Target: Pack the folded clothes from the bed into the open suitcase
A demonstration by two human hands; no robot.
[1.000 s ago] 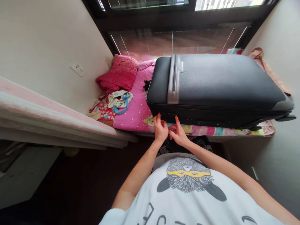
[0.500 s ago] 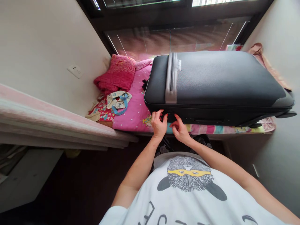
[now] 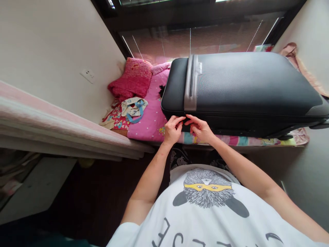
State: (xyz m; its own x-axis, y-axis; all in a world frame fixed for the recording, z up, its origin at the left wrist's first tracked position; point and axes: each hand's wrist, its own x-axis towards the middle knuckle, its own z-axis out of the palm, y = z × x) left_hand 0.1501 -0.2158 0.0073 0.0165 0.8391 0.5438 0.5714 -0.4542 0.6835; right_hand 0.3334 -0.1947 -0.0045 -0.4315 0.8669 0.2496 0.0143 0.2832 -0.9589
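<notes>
Shirt lettering (image 3: 178,239) — partial, unreadable.

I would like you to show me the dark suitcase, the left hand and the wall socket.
Dark suitcase (image 3: 246,85), head view: middle of its upper face.
Left hand (image 3: 172,130), head view: back of the hand.
Wall socket (image 3: 87,75), head view: its white plate.

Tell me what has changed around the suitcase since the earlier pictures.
The left hand and right hand have moved up the near side of the suitcase and closer together, index fingers nearly meeting below the grey band. Whether they grip anything is unclear. The suitcase, pink bedding and cloth bag stayed put.
</notes>
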